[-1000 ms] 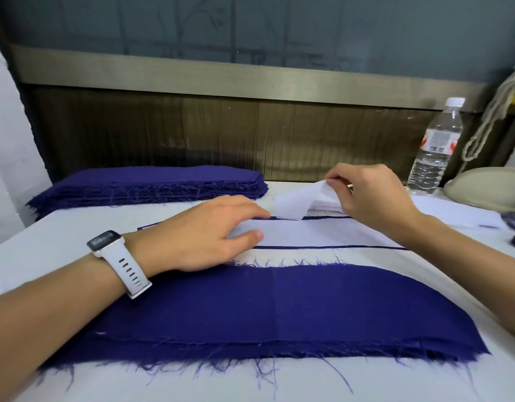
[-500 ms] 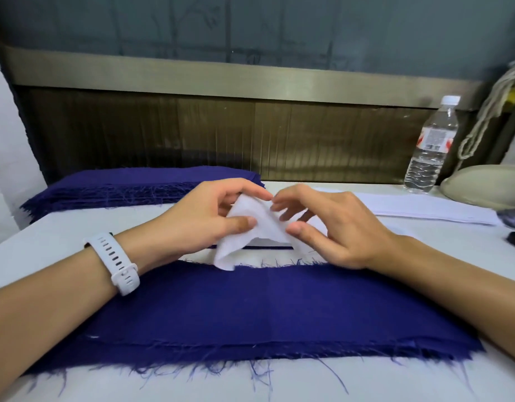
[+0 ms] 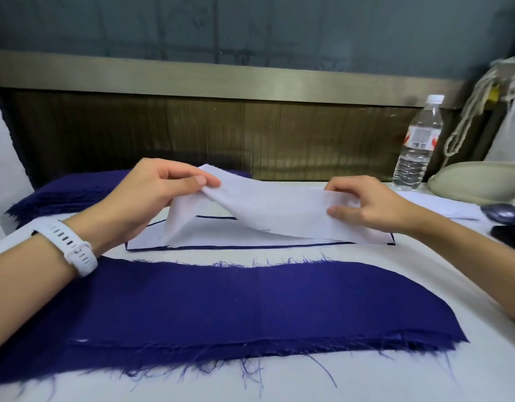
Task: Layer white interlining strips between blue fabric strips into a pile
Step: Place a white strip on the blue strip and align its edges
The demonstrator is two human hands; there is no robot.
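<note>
Far left: stack of blue fabric strips [image 3: 76, 192], frayed edges, supply side, untouched. Left hand [image 3: 146, 198] (white watch [image 3: 73, 245] on the wrist) pinches one end of a white interlining strip [image 3: 279, 210] between thumb and fingers, raised off the table [image 3: 395, 372]. The strip sags across the middle and its lower left corner droops onto the pile [image 3: 210, 232], which shows a white top with a dark blue edge. It is probably held taut by both ends so it can be laid flat and square. Near edge: a loose blue fabric strip [image 3: 250, 303] lies flat, likely the next layer. Right hand [image 3: 372, 204] pinches the strip's other end. Beyond it are spare white strips [image 3: 441, 206] and a water bottle [image 3: 418, 146], well apart. Nothing blocks the pile.
</note>
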